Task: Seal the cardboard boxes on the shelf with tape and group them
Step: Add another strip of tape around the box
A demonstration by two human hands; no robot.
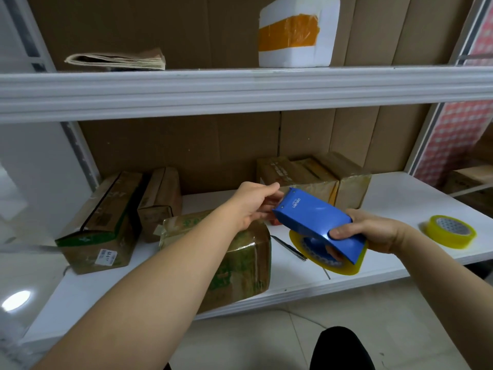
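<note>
A: Gripping the blue tape dispenser (317,220) firmly there, the right hand (373,232) has its thumb on top and fingers curled into the core of the yellow tape roll (330,256) loaded in it.

B: And the left hand (253,202) is at the dispenser's front end, fingers curled in behind the nose. Whether it pinches the tape end, I cannot tell; the blue body hides the fingertips.

A: Dispenser held in the air, just above the lower shelf (400,198), tilted nose-up toward the back.

B: Boxes now. A taped box with green print (240,260) sits at the shelf's front edge, right under the left forearm.

A: Two long cardboard boxes (106,220) lie side by side on the left, touching. At the back right, a cluster of taped boxes (314,177) stands against the cardboard backing.

B: A spare tape roll (450,231) lies flat on the shelf to the right, well apart from the boxes. A thin dark tool (289,248) rests beside the green-print box.

A: Upper shelf: folded brown paper (117,60) and a white foam box (298,33) with orange tape.
</note>
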